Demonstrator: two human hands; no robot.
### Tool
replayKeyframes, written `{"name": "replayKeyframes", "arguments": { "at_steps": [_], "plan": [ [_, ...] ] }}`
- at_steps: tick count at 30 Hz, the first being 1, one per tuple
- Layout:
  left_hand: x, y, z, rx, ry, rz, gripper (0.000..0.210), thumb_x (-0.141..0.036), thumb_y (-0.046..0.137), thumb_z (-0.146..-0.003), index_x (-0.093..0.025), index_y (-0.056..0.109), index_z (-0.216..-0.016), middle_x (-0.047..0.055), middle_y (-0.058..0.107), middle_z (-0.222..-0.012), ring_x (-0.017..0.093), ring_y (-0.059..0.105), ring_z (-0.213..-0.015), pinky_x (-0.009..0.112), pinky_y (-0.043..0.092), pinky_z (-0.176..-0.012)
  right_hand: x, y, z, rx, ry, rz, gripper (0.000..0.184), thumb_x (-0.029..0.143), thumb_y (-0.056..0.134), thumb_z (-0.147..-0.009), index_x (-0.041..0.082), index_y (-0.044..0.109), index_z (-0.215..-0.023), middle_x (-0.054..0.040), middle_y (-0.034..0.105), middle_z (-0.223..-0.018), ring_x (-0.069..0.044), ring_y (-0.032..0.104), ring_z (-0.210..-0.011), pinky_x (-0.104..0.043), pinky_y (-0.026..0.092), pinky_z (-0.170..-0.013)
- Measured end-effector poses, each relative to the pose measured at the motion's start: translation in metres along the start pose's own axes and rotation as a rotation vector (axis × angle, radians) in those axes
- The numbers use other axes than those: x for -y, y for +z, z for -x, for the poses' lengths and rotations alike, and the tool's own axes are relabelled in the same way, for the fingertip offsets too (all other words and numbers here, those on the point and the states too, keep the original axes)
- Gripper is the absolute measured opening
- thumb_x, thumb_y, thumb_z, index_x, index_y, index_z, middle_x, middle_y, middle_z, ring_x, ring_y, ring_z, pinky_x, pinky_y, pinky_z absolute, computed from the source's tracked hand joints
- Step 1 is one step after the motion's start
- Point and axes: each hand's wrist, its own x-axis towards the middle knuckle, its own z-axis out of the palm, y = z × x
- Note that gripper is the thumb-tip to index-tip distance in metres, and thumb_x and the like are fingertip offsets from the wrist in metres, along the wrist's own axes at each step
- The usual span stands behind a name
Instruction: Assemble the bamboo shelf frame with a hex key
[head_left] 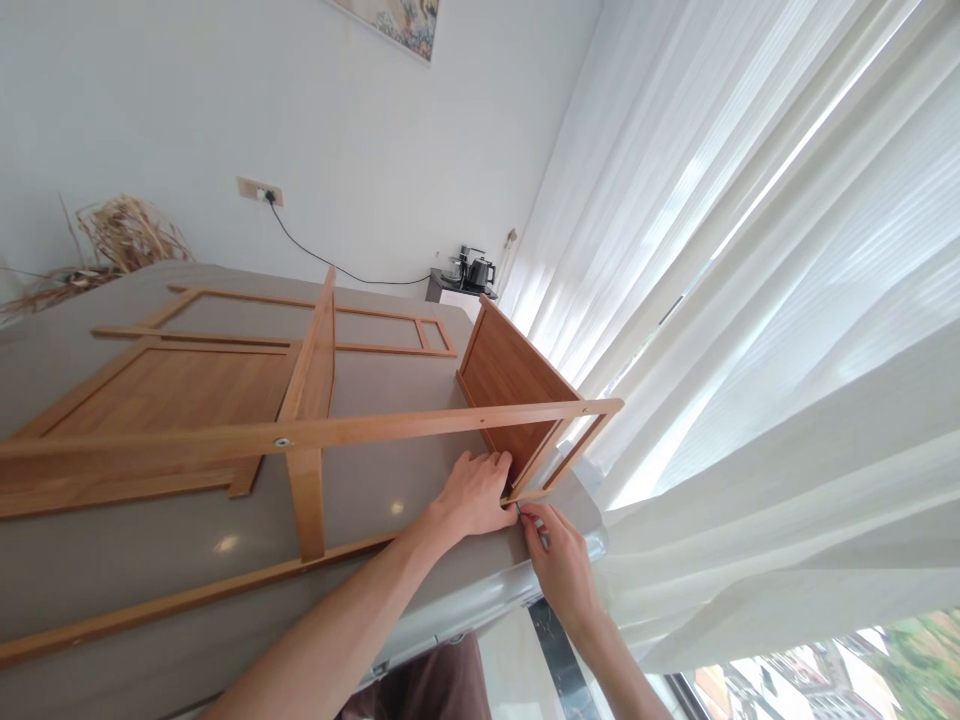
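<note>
A wooden frame (420, 428) stands on the table, its long upper rail running across the view with bolt holes in it. Upright panels join it, one near the middle and a brown wooden panel (517, 370) at the right end. My left hand (474, 492) is closed around the lower corner, where this end panel meets the bottom rail. Just right of it, my right hand (561, 548) pinches a thin metal piece (518, 510) against the corner; it may be a hex key, but the fingers hide most of it.
The frame lies on a grey glossy table (397, 490). Behind it are a flat panelled piece (180, 390) and a thin slatted frame (390, 348). White curtains (720, 300) hang close on the right. A black kettle (480, 273) stands at the back, with dried stalks (127, 235) far left.
</note>
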Motion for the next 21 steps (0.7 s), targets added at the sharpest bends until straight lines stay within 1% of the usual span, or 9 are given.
{"name": "replayKeyframes", "arguments": {
  "at_steps": [4,8,11,16,21],
  "plan": [
    [0.0,0.001,0.001,-0.001,0.014,0.002,0.04,-0.046,0.066,-0.1,-0.017,0.065,-0.128,0.01,0.069,-0.125,0.025,0.068,-0.112,0.051,0.056,-0.102,0.0,0.004,0.003,0.005,-0.032,0.011,0.028,0.025,0.043,-0.105,0.025,0.071,-0.107,-0.0062,0.076,-0.098,-0.024,0.073,-0.092,-0.037,0.059,-0.082],
    [0.002,0.0,0.0,-0.001,0.024,0.012,0.042,-0.047,0.066,-0.1,-0.017,0.064,-0.129,0.01,0.069,-0.124,0.025,0.069,-0.111,0.05,0.057,-0.1,0.004,0.003,0.003,0.008,-0.036,0.013,0.031,0.026,0.042,-0.106,0.026,0.073,-0.105,-0.0068,0.076,-0.094,-0.026,0.073,-0.091,-0.038,0.058,-0.081],
    [0.003,-0.001,0.0,-0.004,0.034,0.018,0.042,-0.047,0.066,-0.1,-0.017,0.064,-0.129,0.01,0.069,-0.125,0.025,0.069,-0.111,0.05,0.056,-0.101,0.005,0.001,-0.001,0.0,0.004,-0.003,0.028,0.026,0.045,-0.104,0.026,0.073,-0.105,-0.0057,0.077,-0.097,-0.023,0.074,-0.088,-0.036,0.059,-0.079],
    [0.004,0.0,0.0,0.0,0.032,0.017,0.041,-0.046,0.066,-0.1,-0.017,0.064,-0.129,0.01,0.07,-0.125,0.025,0.069,-0.11,0.05,0.057,-0.101,0.005,-0.002,-0.006,-0.007,0.068,-0.035,0.025,0.023,0.048,-0.101,0.025,0.073,-0.102,-0.0031,0.078,-0.095,-0.019,0.074,-0.08,-0.028,0.06,-0.07],
    [0.003,0.002,0.001,0.017,0.025,0.014,0.041,-0.044,0.066,-0.101,-0.017,0.063,-0.131,0.01,0.069,-0.127,0.025,0.069,-0.112,0.051,0.057,-0.101,0.007,-0.001,-0.002,-0.005,0.069,-0.037,0.024,0.026,0.049,-0.1,0.025,0.073,-0.105,-0.0042,0.077,-0.097,-0.02,0.075,-0.082,-0.03,0.06,-0.075]
  ]
}}
